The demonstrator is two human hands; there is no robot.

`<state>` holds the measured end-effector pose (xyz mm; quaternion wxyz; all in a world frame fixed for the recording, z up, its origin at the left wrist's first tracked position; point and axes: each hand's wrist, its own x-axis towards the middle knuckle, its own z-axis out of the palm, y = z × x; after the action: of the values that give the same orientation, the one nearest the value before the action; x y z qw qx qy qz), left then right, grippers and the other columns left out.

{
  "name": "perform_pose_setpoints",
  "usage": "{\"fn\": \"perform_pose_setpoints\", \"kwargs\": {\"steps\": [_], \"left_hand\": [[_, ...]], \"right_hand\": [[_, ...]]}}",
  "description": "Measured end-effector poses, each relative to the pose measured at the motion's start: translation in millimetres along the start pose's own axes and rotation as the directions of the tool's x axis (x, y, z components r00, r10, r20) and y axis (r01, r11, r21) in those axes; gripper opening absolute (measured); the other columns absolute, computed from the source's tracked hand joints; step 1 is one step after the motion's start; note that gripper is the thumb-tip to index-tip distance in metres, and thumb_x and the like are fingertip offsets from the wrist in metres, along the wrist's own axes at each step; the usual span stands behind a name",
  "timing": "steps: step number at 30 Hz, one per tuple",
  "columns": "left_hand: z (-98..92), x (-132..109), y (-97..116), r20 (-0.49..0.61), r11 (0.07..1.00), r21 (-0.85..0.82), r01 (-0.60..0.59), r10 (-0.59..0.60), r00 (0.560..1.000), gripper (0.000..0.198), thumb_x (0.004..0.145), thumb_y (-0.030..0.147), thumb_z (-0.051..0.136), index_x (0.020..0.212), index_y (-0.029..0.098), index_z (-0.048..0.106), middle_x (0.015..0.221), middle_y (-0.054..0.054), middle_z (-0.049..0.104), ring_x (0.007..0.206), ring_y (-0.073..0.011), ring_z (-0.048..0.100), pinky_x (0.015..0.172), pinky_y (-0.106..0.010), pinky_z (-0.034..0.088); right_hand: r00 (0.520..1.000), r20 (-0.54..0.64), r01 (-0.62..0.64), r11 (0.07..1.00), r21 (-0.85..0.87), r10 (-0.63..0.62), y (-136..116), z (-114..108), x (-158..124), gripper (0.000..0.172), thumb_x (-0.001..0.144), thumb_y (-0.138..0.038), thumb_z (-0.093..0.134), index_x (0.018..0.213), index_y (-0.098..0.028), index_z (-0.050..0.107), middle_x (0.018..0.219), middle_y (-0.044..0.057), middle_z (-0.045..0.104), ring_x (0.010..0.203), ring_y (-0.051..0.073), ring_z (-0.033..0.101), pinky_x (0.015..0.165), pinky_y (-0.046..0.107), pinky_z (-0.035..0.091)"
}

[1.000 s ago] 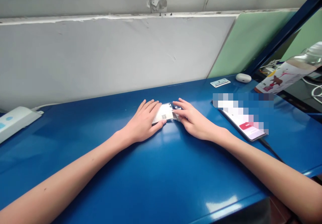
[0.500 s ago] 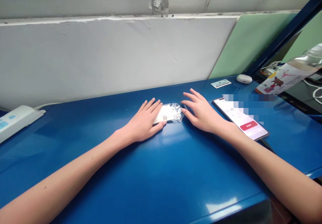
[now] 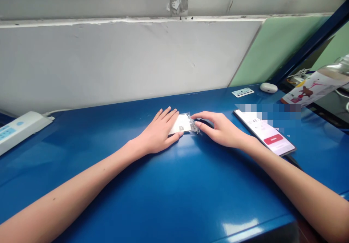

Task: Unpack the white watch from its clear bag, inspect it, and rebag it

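A small white packet in clear plastic [image 3: 183,124], with a printed code on it, lies flat on the blue table [image 3: 174,192]. My left hand [image 3: 159,132] rests on the packet's left part, fingers stretched flat, thumb at its near edge. My right hand [image 3: 221,129] is just to the right, fingers curved toward the crinkled plastic end of the packet, fingertips touching it. Nothing is lifted off the table.
A phone [image 3: 265,132] with a lit screen and a red button lies to the right, a cable at its near end. A white card [image 3: 242,92] and a white earbud case [image 3: 268,87] sit at the back right. A white power strip [image 3: 16,129] lies far left. A bottle [image 3: 313,84] lies beyond the table's right edge.
My right hand lifted off the packet and spread half a second ago, then came back down, its fingertips again at the plastic end. My left hand stayed on the packet.
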<state>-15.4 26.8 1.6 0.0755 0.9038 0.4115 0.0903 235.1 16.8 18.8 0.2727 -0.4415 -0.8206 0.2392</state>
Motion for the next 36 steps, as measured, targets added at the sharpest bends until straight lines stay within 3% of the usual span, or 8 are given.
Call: {"fn": "perform_pose_setpoints", "kwargs": {"steps": [4, 13, 21, 36], "left_hand": [[0.3, 0, 1, 0.014, 1.0, 0.022, 0.005, -0.005, 1.0, 0.075, 0.099, 0.056, 0.034, 0.153, 0.004, 0.03, 0.161, -0.021, 0.028, 0.152, -0.0343, 0.016, 0.123, -0.052, 0.015], [1.0, 0, -1, 0.006, 1.0, 0.009, 0.0, 0.0, 1.0, 0.073, 0.099, 0.057, 0.036, 0.153, 0.008, 0.03, 0.161, -0.02, 0.028, 0.152, -0.0336, 0.018, 0.123, -0.05, 0.017], [1.6, -1, -2, 0.027, 1.0, 0.012, 0.015, -0.016, 1.0, 0.079, 0.099, 0.059, 0.032, 0.152, 0.001, 0.029, 0.161, -0.024, 0.025, 0.152, -0.0341, 0.018, 0.123, -0.048, 0.019], [2.3, 0, -3, 0.01, 1.0, -0.002, 0.0, 0.0, 1.0, 0.075, 0.099, 0.059, 0.034, 0.15, 0.005, 0.034, 0.158, -0.024, 0.032, 0.15, -0.0354, 0.024, 0.12, -0.052, 0.025]], "right_hand": [[0.994, 0.021, 0.111, 0.989, -0.102, -0.109, -2, 6, -3, 0.033, 0.094, -0.028, 0.055, 0.124, -0.017, 0.066, 0.128, 0.013, 0.07, 0.118, 0.029, 0.064, 0.101, 0.044, 0.051], [0.991, 0.021, 0.136, 0.987, -0.09, -0.135, 2, 8, -2, 0.035, 0.095, -0.026, 0.055, 0.128, -0.019, 0.065, 0.132, 0.012, 0.068, 0.125, 0.028, 0.06, 0.106, 0.044, 0.049], [0.986, -0.049, 0.148, 0.97, -0.191, -0.16, 10, 12, -1, 0.032, 0.093, -0.033, 0.061, 0.116, -0.014, 0.072, 0.121, 0.014, 0.073, 0.124, 0.031, 0.06, 0.105, 0.049, 0.049], [0.964, -0.003, 0.253, 0.927, -0.277, -0.265, 13, 16, -3, 0.036, 0.099, -0.026, 0.048, 0.126, -0.01, 0.067, 0.132, 0.019, 0.063, 0.125, 0.031, 0.057, 0.107, 0.049, 0.048]]}}
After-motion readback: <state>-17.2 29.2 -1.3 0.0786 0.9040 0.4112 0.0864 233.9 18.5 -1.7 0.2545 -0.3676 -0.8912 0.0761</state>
